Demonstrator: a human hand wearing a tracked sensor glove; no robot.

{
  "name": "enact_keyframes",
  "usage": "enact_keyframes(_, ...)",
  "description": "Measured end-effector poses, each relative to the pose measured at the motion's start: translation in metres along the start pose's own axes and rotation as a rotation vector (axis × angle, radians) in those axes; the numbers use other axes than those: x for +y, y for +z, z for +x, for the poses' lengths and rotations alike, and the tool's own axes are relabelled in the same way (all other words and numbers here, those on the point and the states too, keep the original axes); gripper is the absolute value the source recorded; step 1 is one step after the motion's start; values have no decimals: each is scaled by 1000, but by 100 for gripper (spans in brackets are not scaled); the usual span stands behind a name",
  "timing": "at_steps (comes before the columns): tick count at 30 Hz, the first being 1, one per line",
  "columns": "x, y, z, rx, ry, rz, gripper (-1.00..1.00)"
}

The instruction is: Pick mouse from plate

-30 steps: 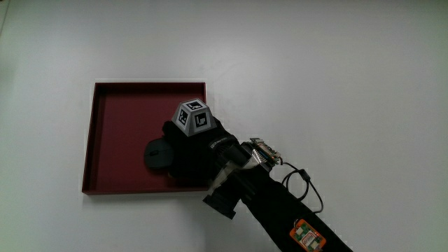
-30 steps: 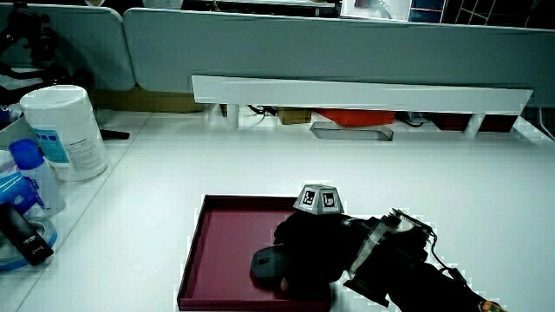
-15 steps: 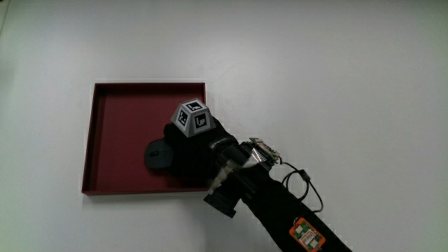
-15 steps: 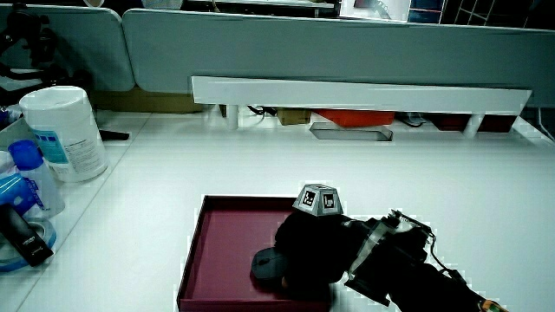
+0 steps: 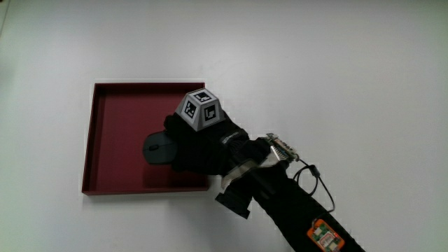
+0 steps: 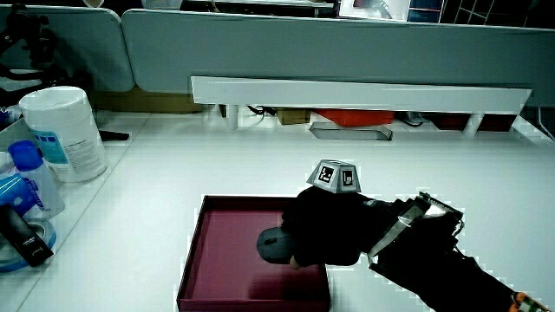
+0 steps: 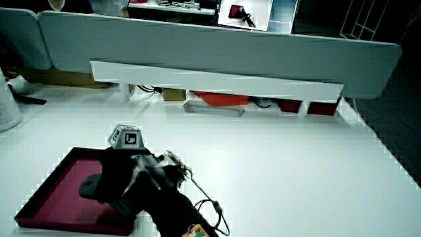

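A dark red square plate (image 5: 89, 140) lies on the white table and shows in both side views (image 6: 196, 256) (image 7: 38, 197). The black mouse (image 5: 157, 148) is held just above the plate's floor, near the edge closest to the person. The gloved hand (image 5: 201, 145), with the patterned cube (image 5: 199, 110) on its back, is shut on the mouse, and its fingers cover most of it. In a side view the mouse (image 6: 275, 245) hangs over a shadow on the plate, gripped by the hand (image 6: 326, 230). The mouse (image 7: 89, 186) and the hand (image 7: 122, 174) also show over the plate.
A white tub (image 6: 62, 130), a blue-capped bottle (image 6: 33, 173) and a black item (image 6: 22, 234) stand at the table's edge, away from the plate. A long white rail (image 6: 360, 91) runs below the low grey partition (image 6: 347, 48). A cable (image 5: 313, 183) loops off the forearm.
The hand has lifted slightly with the mouse in its grasp; the mouse now hangs a little above the plate's floor. The plate has not moved.
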Motion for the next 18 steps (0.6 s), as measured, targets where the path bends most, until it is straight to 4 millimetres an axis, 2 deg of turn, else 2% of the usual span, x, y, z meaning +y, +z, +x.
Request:
enact_keyframes(13, -41, 48, 26, 41, -31, 88, 100)
enact_keyframes(18, -54, 60, 48, 56, -76, 112, 100)
